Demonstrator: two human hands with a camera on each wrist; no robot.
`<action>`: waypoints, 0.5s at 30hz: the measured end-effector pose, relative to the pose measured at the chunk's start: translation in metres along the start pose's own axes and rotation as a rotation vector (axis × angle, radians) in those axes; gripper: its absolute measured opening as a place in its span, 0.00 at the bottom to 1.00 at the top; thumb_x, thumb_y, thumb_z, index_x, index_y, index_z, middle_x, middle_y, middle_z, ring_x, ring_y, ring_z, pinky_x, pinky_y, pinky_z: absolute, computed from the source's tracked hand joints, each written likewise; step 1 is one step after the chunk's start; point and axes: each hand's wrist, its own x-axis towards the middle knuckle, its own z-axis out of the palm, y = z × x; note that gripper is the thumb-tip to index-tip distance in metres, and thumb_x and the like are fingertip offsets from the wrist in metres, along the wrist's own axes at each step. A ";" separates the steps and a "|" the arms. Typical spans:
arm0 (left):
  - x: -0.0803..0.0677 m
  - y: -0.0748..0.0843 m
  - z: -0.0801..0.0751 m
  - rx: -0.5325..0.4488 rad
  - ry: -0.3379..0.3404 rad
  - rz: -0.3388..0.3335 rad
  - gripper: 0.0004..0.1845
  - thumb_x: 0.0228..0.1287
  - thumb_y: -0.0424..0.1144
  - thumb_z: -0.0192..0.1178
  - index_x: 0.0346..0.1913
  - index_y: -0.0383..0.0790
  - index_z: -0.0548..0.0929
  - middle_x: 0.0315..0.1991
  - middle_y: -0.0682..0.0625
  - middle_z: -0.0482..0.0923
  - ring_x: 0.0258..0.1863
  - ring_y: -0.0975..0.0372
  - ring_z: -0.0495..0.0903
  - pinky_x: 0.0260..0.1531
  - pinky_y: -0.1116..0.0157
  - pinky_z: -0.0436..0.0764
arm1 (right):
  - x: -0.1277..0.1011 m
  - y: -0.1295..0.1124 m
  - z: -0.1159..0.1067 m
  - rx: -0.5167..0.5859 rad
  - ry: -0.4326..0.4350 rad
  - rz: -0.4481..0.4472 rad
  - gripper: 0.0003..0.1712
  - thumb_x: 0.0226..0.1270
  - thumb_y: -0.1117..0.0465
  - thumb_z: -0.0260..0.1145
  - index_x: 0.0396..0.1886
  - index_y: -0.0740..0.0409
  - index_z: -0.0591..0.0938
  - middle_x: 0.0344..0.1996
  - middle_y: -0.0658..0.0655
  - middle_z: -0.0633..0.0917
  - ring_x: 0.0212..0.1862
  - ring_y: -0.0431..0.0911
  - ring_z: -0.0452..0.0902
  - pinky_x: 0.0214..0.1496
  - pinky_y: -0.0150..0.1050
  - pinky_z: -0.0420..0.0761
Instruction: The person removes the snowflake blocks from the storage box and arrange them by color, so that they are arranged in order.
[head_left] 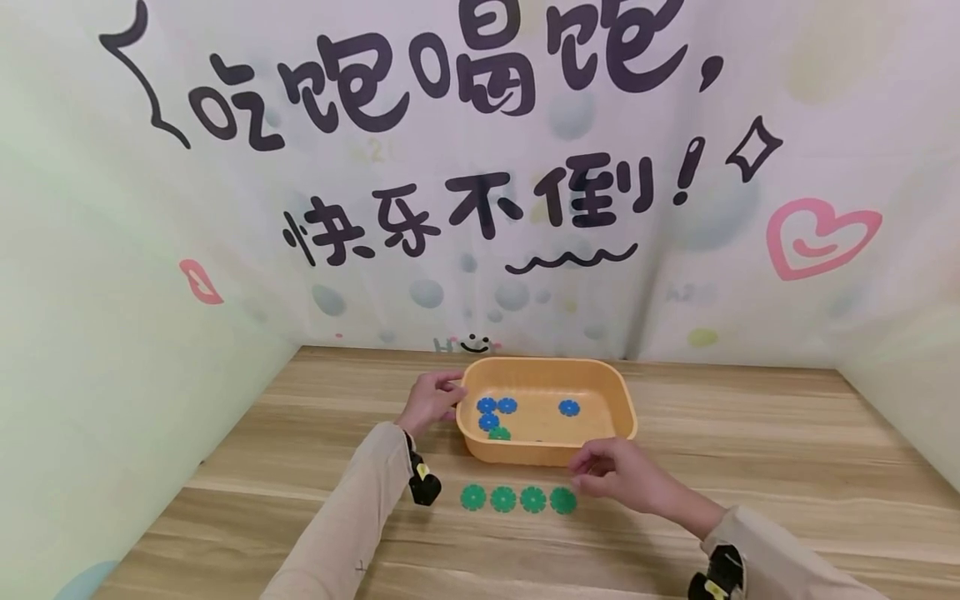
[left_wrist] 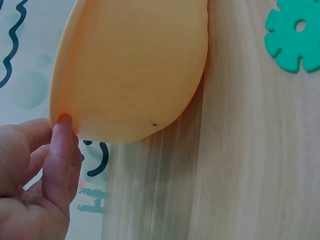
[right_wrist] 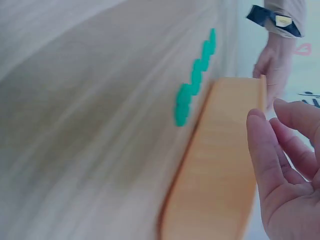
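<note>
Left hand (head_left: 430, 402) at the left end of the orange tray (head_left: 622, 400), fingertips (left_wrist: 63, 120) touching its rim, fingers fairly straight, nothing gripped. Right hand (head_left: 615, 477) just in front of the tray's near wall, low over the desk (head_left: 750, 467), fingers loosely curled and apart, nothing plainly held; whether a fingertip touches the nearest green disc cannot be told. Tray between the two hands, slightly beyond the right one, resting on the desk near its middle. Inside the tray: three blue toothed discs (head_left: 487, 406) bunched at the left, a fourth blue disc (head_left: 569, 407) apart to the right, one green disc (head_left: 499, 433) against the near wall. In front of the tray, a row of four green toothed discs (head_left: 517, 498) laid side by side on the desk, rightmost one just beside the right hand's fingers. Behind the desk, a printed backdrop (head_left: 480, 167) with large dark characters and a pink heart.
</note>
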 end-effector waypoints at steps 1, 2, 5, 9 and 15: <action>0.000 0.000 0.000 0.000 0.000 0.000 0.20 0.58 0.32 0.56 0.55 0.35 0.73 0.35 0.42 0.73 0.28 0.58 0.77 0.32 0.56 0.81 | 0.001 -0.003 -0.001 -0.007 0.007 -0.005 0.07 0.56 0.65 0.63 0.32 0.65 0.79 0.28 0.52 0.80 0.29 0.38 0.74 0.30 0.31 0.79; -0.001 0.001 0.000 0.003 0.000 0.001 0.20 0.59 0.32 0.56 0.55 0.34 0.73 0.36 0.42 0.73 0.28 0.57 0.77 0.33 0.56 0.80 | 0.002 -0.007 -0.003 -0.021 0.015 -0.011 0.06 0.56 0.65 0.63 0.32 0.64 0.79 0.27 0.52 0.80 0.29 0.38 0.74 0.30 0.32 0.79; -0.002 0.002 0.001 0.014 0.005 -0.010 0.20 0.59 0.32 0.56 0.55 0.35 0.73 0.36 0.42 0.73 0.30 0.56 0.77 0.33 0.57 0.80 | 0.010 -0.014 -0.005 -0.061 0.039 -0.033 0.06 0.56 0.65 0.64 0.32 0.63 0.80 0.27 0.51 0.79 0.28 0.39 0.73 0.31 0.31 0.78; -0.002 0.003 0.001 0.019 0.009 -0.022 0.20 0.59 0.33 0.56 0.55 0.35 0.73 0.37 0.42 0.73 0.29 0.57 0.77 0.34 0.57 0.80 | 0.027 -0.021 -0.005 -0.118 0.072 -0.068 0.06 0.56 0.64 0.64 0.31 0.63 0.81 0.25 0.49 0.79 0.26 0.39 0.74 0.29 0.31 0.78; -0.001 0.002 0.001 0.010 0.013 -0.023 0.19 0.58 0.32 0.56 0.54 0.35 0.73 0.36 0.42 0.73 0.28 0.59 0.77 0.33 0.56 0.80 | 0.055 -0.025 0.001 -0.124 0.072 -0.040 0.07 0.57 0.61 0.64 0.32 0.61 0.81 0.24 0.49 0.79 0.26 0.40 0.73 0.27 0.31 0.78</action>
